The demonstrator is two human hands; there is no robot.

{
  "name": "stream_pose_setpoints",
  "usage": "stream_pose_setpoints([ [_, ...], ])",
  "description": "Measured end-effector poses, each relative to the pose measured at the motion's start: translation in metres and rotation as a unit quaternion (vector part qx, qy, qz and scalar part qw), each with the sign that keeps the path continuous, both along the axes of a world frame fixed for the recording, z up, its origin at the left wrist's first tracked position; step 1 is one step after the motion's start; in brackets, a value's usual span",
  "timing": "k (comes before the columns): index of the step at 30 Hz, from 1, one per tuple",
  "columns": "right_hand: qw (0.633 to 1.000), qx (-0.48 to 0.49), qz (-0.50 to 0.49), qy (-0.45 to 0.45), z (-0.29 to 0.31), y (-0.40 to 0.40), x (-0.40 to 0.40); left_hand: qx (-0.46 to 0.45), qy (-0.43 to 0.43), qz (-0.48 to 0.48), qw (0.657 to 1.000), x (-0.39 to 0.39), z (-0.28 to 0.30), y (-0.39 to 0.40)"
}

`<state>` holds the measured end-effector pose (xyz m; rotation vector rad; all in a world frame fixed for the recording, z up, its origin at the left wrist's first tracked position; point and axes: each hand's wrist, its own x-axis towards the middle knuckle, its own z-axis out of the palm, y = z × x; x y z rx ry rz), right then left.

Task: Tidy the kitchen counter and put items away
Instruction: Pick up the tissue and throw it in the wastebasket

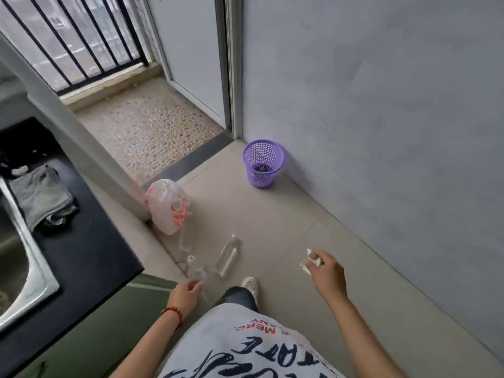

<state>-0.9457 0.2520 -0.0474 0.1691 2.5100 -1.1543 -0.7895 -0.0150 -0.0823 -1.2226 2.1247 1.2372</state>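
- While the right hand [326,271] pinches a crumpled white wrapper [309,261] above the floor, the left hand [188,291] hangs loosely curled, holding nothing.
- Clear bottles [227,257] blur together near the counter's [90,249] end.
- Purple mesh bin [262,163] stands against the wall, contents unclear.

two hands show: the left hand [188,291] and the right hand [326,271], which pinches one crumpled white wrapper [307,261]. on the floor lie three clear bottles: bottle one [227,256], bottle two [194,268], bottle three [185,242]. there is one purple bin [262,166], one plastic bag [168,206], one grey cloth [41,196] and one sink [21,268].
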Motion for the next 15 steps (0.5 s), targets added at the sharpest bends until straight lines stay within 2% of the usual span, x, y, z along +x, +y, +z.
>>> stream_pose_setpoints([
  [6,0.999,0.004,-0.05,-0.001,0.006,0.004,-0.094,-0.014,0.048,-0.067,0.997,-0.171,0.028,-0.017],
  [10,0.998,0.017,-0.062,-0.022,-0.004,0.005,-0.145,-0.027,0.086,-0.075,0.993,-0.272,0.044,-0.034],
  [15,0.998,0.021,-0.035,-0.044,-0.013,-0.006,-0.228,-0.044,0.097,-0.057,0.993,-0.349,0.046,-0.056],
])
